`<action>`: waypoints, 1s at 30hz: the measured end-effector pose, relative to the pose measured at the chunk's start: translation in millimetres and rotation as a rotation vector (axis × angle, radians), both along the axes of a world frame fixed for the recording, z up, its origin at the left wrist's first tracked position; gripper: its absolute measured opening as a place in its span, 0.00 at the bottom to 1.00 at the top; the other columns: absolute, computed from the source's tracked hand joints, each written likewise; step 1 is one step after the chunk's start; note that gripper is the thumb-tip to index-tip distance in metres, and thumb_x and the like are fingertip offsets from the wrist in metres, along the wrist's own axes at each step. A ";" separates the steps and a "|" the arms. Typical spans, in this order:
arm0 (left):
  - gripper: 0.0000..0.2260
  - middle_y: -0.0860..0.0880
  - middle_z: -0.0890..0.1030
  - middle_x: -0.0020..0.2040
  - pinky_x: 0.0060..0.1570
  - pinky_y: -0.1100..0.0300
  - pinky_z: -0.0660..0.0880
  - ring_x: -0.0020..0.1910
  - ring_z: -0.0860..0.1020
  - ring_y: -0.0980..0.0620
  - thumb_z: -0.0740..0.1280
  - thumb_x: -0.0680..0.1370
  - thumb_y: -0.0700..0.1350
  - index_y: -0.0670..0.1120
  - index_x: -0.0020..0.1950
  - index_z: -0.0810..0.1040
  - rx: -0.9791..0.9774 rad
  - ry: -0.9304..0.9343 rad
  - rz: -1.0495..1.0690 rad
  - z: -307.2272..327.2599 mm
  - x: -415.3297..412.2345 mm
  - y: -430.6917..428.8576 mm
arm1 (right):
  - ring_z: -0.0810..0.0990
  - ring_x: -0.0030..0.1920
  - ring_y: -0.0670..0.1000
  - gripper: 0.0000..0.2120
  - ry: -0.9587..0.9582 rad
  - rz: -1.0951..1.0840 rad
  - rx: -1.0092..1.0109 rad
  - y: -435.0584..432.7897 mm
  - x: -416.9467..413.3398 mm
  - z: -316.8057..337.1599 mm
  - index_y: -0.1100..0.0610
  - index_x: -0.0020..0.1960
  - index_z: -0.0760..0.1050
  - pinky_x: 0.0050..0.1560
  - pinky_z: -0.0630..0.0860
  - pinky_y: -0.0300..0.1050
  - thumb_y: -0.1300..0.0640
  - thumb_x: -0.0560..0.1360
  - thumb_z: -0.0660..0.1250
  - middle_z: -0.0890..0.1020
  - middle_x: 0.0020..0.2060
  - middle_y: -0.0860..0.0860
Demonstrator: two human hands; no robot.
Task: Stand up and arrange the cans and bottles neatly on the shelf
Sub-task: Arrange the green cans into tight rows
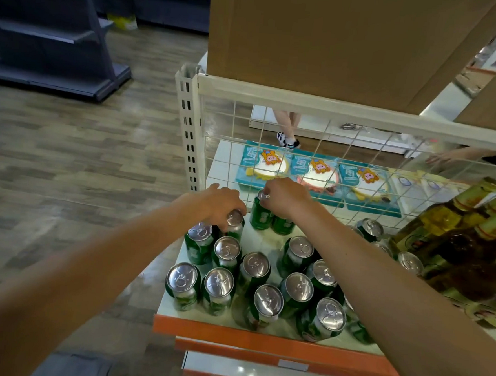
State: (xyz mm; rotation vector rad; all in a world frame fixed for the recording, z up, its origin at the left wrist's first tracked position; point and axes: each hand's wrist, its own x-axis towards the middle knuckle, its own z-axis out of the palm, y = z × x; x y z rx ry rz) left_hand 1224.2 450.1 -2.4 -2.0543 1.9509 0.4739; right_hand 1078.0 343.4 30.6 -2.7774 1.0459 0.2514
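**Forearms out, both hands on back-row cans**

Forearms reach in from 6 o'clock over the shelf. At 3 o'clock the bottles stand crowded. Mid-shelf the green cans are upright but scattered. Our left hand grips the back-left can by its top at 11 o'clock. Our right hand grips the back-centre can at 12, against the wire mesh. We read it as squaring the back row first.

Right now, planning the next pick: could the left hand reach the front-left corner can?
Probably yes: that can stands at the open shelf edge, top uncovered, beside the left forearm. The left hand must first release the rear can it grips.
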 end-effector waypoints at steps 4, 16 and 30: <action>0.29 0.47 0.73 0.64 0.58 0.53 0.69 0.61 0.74 0.44 0.76 0.72 0.47 0.54 0.71 0.72 -0.042 0.040 0.005 3.4 9.0 -14.8 | 0.79 0.52 0.57 0.14 0.003 -0.022 0.030 -7.0 -10.9 -2.1 0.56 0.59 0.76 0.44 0.69 0.46 0.49 0.79 0.63 0.80 0.54 0.54; 0.29 0.47 0.72 0.66 0.53 0.58 0.69 0.64 0.72 0.44 0.75 0.72 0.39 0.50 0.72 0.72 -0.089 0.064 0.037 13.0 26.6 -58.2 | 0.78 0.60 0.59 0.17 -0.049 -0.059 0.050 -15.9 -13.1 -11.9 0.56 0.64 0.75 0.48 0.70 0.49 0.47 0.81 0.62 0.77 0.62 0.56; 0.19 0.44 0.78 0.56 0.45 0.56 0.72 0.52 0.77 0.44 0.74 0.74 0.51 0.45 0.62 0.80 -0.179 0.173 0.253 -5.5 19.9 -59.9 | 0.77 0.60 0.60 0.17 -0.043 -0.023 0.042 -24.2 -7.4 -23.1 0.57 0.63 0.76 0.54 0.74 0.52 0.48 0.80 0.62 0.78 0.61 0.57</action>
